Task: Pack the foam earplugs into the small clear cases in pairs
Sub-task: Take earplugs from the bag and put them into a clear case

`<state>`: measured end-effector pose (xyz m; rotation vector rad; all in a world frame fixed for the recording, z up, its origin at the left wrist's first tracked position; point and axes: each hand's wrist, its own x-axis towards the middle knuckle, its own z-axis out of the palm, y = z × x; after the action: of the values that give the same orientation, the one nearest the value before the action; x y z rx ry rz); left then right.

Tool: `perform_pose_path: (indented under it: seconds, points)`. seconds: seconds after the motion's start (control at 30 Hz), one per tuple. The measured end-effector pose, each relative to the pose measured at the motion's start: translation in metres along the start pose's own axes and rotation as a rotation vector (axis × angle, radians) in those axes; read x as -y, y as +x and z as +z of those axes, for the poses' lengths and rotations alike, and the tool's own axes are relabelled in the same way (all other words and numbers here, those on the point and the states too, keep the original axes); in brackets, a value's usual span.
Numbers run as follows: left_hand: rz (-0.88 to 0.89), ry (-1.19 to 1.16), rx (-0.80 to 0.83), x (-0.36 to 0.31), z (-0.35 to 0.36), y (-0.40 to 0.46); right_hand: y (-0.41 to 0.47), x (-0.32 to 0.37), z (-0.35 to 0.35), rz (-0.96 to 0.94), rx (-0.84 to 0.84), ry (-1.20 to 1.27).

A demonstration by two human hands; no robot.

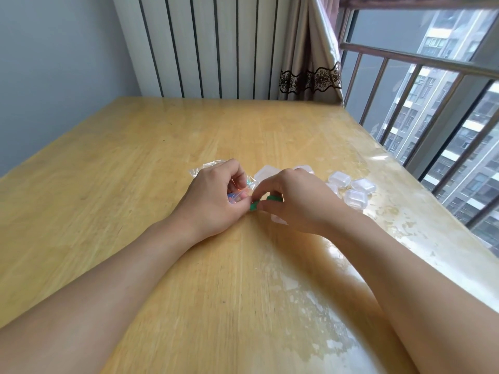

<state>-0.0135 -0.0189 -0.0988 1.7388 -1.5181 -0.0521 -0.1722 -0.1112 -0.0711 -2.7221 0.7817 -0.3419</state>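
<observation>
Both hands meet at the middle of the wooden table (135,184). My left hand (213,195) pinches a clear plastic bag (208,166) with coloured foam earplugs (235,197) inside. My right hand (294,201) grips green earplugs (255,205) between thumb and fingers, touching the left hand's fingertips. A second green earplug (274,197) shows under the right fingers. Under the right palm a small clear case (278,220) peeks out. Several more small clear cases (353,190) lie shut to the right of that hand; others (266,171) sit behind it.
A white radiator (205,47) and a beige curtain (316,49) stand behind the table's far edge. On the right is a window with metal railing (421,63). The table's right edge runs close to the cases.
</observation>
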Motion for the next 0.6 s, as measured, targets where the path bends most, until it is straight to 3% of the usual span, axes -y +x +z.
perform_pose_path:
  seconds: [0.23, 0.4, 0.5, 0.6]
  points:
    - [-0.012, 0.010, -0.015, -0.002, 0.000, 0.000, -0.012, -0.015, -0.038, -0.001, -0.058, 0.110]
    - [0.196, 0.045, -0.136, -0.019, -0.007, -0.003, -0.027, -0.034, -0.065, 0.045, 0.128, 0.167]
    - [0.338, 0.021, 0.061, -0.025, -0.004, -0.010, -0.026, -0.037, -0.057, 0.067, 0.190, 0.110]
    - [0.348, 0.039, 0.206, -0.022, 0.005, -0.014, -0.025, -0.034, -0.052, 0.059, 0.223, 0.126]
